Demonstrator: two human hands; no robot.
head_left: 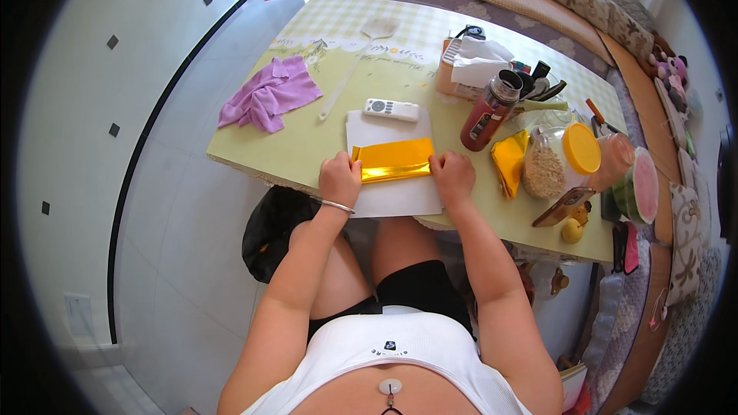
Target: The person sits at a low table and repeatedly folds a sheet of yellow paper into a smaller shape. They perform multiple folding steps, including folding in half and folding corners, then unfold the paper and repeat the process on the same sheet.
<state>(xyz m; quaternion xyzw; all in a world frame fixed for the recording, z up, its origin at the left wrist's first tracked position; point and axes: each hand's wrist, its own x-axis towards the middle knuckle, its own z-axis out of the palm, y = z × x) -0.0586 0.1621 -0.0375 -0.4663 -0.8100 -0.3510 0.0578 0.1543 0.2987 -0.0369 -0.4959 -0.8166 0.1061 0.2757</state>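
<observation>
At the near edge of the table: the gold foil sheet point(392, 160) lies folded into a wide band on a white paper sheet point(393, 197), between the two hands.
Left hand: the left hand point(340, 179) presses down on the band's left end, fingers curled over the edge; it pins the foil flat rather than lifting it. A thin bangle sits at the wrist.
Right hand: the right hand point(453, 177) presses on the band's right end in the same way, knuckles up, fingertips on the foil's edge.
Foil: it looks doubled over lengthwise, the lower edge brighter and slightly raised, so the crease seems not fully set.
Doing it well: I judge that both ends should stay pinned evenly while a finger runs along the fold from the middle outward; foil holds every dent, so light, steady pressure matters more than force. The edges should meet squarely before the crease is set.
Risk: the foil could slide on the smooth white paper, or tear at the corners if pulled.
Nearby: a white remote control point(391, 110) lies just beyond the paper, a crumpled yellow foil piece point(510, 160) to the right, a purple cloth point(269, 94) well to the left, a red bottle point(489, 111) and an oat jar with an orange lid point(560, 157) on the right.
</observation>
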